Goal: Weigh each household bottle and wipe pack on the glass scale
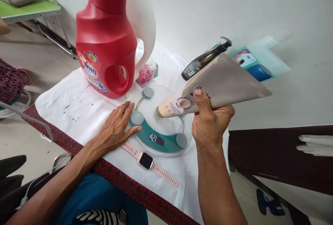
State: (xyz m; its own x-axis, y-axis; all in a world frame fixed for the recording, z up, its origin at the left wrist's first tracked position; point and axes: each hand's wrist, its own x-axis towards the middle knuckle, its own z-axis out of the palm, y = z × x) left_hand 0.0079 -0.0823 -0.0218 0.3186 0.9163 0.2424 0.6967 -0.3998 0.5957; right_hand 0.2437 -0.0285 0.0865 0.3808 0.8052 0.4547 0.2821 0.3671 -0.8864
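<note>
My right hand (212,121) grips a large beige squeeze tube (221,82), thumb on its printed front. The tube is tilted, its cap end low over a round glass scale (166,122) with a green band and a lit display. Whether the cap touches the glass I cannot tell. Flat on the white cloth, my left hand (117,126) rests at the scale's left edge with fingers stretched out and holds nothing. A pink-strapped smartwatch (145,160) lies just in front of the scale.
Behind my left hand stands a big red OMO detergent bottle (106,44), with a white jug (144,20) behind it. A pink-filled packet (147,72), a dark pump bottle (200,61) and a pale green bottle (257,61) are near the wall. A green table (31,11) is at far left.
</note>
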